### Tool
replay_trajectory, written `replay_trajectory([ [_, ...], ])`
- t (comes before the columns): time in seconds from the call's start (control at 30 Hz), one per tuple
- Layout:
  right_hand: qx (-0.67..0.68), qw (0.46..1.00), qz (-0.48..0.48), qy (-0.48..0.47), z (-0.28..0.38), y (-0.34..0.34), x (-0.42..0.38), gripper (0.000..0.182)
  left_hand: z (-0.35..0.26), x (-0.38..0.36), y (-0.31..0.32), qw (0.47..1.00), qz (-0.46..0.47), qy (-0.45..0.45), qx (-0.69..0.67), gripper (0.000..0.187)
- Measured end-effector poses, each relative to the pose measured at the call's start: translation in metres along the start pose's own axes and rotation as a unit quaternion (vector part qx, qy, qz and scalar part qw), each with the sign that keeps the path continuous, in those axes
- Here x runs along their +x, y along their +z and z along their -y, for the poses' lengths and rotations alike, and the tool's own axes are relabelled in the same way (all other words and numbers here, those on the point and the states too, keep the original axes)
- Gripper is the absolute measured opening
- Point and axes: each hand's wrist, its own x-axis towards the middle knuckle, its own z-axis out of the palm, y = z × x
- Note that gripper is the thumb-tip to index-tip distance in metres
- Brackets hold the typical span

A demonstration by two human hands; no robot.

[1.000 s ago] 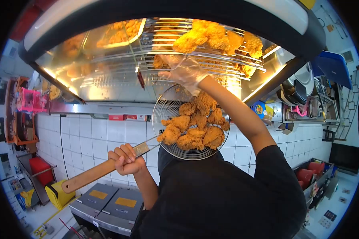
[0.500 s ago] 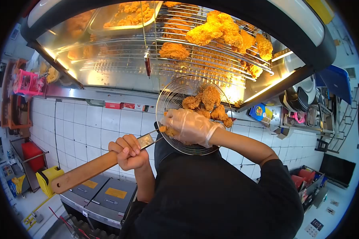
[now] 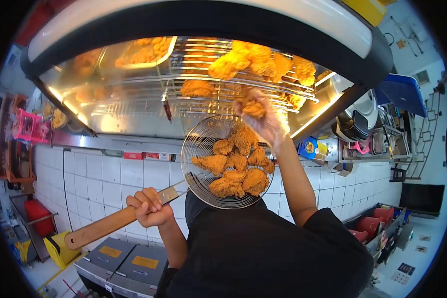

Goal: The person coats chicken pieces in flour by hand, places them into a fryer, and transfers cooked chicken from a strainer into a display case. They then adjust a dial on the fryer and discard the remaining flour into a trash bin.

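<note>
My left hand (image 3: 150, 206) is closed around the wooden handle of a round wire skimmer (image 3: 194, 191). Several pieces of fried chicken (image 3: 227, 186) lie in its basket, in front of my body. My right hand (image 3: 269, 119), in a clear plastic glove, is raised past the basket's far rim at the opening of the lit display warmer (image 3: 134, 121). Its fingers are closed on a piece of fried chicken (image 3: 254, 109). Just beyond that hand, a wire rack (image 3: 223, 79) inside the warmer carries more fried chicken (image 3: 256, 62).
A metal tray (image 3: 171, 52) of small fried pieces sits at the warmer's left. A red-handled tool (image 3: 167, 108) hangs at the glass. Grey cabinets (image 3: 141, 261) stand low at left, and a blue and yellow box (image 3: 313, 149) at right. White tiles (image 3: 109, 171) lie below.
My right hand has lifted out of the skimmer basket with a chicken piece and moved up to the warmer. The pieces in the basket are now uncovered. The view has shifted somewhat.
</note>
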Motion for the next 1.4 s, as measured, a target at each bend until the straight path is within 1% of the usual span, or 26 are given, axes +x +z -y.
replay_trajectory([
  [0.03, -0.180, 0.983, 0.020, -0.029, 0.005, 0.019, -0.013, 0.064, 0.000, 0.000, 0.002, 1.000, 0.001, 0.006, 0.001, 0.023],
  [0.07, -0.178, 0.983, 0.021, -0.039, 0.007, 0.022, -0.018, 0.064, 0.000, 0.000, 0.002, 1.000, 0.010, 0.004, -0.004, 0.023],
  [0.13, -0.304, 0.948, -0.064, -0.065, 0.011, 0.028, -0.021, 0.063, 0.000, 0.000, 0.000, 1.000, 0.003, 0.004, -0.002, 0.024],
  [0.17, -0.438, 0.877, -0.145, -0.136, 0.009, 0.027, -0.022, 0.060, 0.000, 0.001, -0.001, 1.000, 0.011, 0.006, -0.006, 0.025],
  [0.2, -0.436, 0.877, -0.144, -0.141, 0.014, 0.026, -0.020, 0.060, 0.000, 0.000, -0.001, 1.000, 0.016, 0.007, -0.008, 0.025],
  [0.27, -0.453, 0.874, 0.019, -0.176, 0.028, 0.021, -0.007, 0.053, 0.000, -0.001, 0.000, 1.000, 0.008, 0.009, -0.001, 0.025],
  [0.3, -0.393, 0.875, 0.097, -0.267, 0.025, -0.005, 0.024, 0.048, 0.000, -0.002, 0.003, 1.000, -0.005, 0.011, 0.007, 0.025],
  [0.33, -0.390, 0.875, 0.095, -0.272, 0.031, -0.027, 0.051, 0.048, 0.000, -0.002, 0.003, 1.000, 0.001, 0.009, 0.007, 0.025],
  [0.37, -0.367, 0.887, 0.072, -0.271, 0.035, -0.034, 0.069, 0.048, 0.000, -0.002, 0.003, 1.000, 0.003, 0.009, 0.007, 0.025],
  [0.4, -0.328, 0.904, 0.042, -0.270, 0.037, -0.030, 0.082, 0.048, 0.001, -0.001, 0.002, 1.000, 0.005, 0.012, 0.006, 0.025],
  [0.47, -0.261, 0.923, 0.010, -0.283, 0.043, -0.017, 0.099, 0.048, 0.002, 0.001, 0.003, 1.000, 0.003, 0.014, -0.001, 0.024],
  [0.53, -0.237, 0.926, -0.012, -0.295, 0.046, -0.008, 0.113, 0.048, 0.000, 0.000, 0.002, 1.000, 0.001, 0.010, -0.002, 0.024],
  [0.63, -0.260, 0.912, -0.042, -0.315, 0.053, 0.003, 0.132, 0.049, 0.001, 0.000, 0.003, 1.000, 0.001, 0.005, -0.002, 0.024],
  [0.77, -0.334, 0.879, -0.077, -0.332, 0.057, 0.009, 0.145, 0.049, 0.002, 0.000, 0.006, 1.000, 0.001, 0.005, 0.002, 0.024],
  [0.93, -0.484, 0.793, -0.119, -0.351, 0.067, 0.006, 0.144, 0.049, 0.001, 0.000, 0.005, 1.000, -0.022, -0.001, 0.013, 0.024],
  [1.0, -0.556, 0.735, -0.136, -0.364, 0.067, 0.004, 0.143, 0.050, 0.002, 0.002, 0.002, 1.000, -0.007, 0.003, 0.006, 0.024],
  [1.13, -0.677, 0.593, -0.168, -0.401, 0.050, 0.003, 0.139, 0.050, 0.002, 0.003, 0.006, 1.000, 0.001, -0.003, 0.006, 0.024],
  [1.2, -0.705, 0.555, -0.164, -0.411, 0.033, 0.002, 0.125, 0.050, 0.001, 0.004, 0.004, 1.000, 0.007, -0.005, 0.009, 0.023],
  [1.27, -0.709, 0.549, -0.138, -0.420, 0.014, -0.004, 0.101, 0.051, 0.003, 0.004, 0.002, 1.000, 0.010, -0.001, 0.001, 0.023],
  [1.3, -0.705, 0.560, -0.118, -0.418, 0.008, -0.005, 0.087, 0.051, 0.003, 0.004, 0.002, 1.000, 0.005, 0.000, -0.003, 0.023],
  [1.33, -0.700, 0.578, -0.093, -0.408, 0.004, -0.006, 0.070, 0.051, 0.003, 0.004, 0.000, 1.000, 0.002, -0.001, -0.006, 0.023],
  [1.4, -0.694, 0.638, -0.010, -0.335, 0.007, 0.000, 0.032, 0.051, 0.004, 0.005, -0.003, 1.000, 0.002, -0.008, -0.019, 0.022],
])
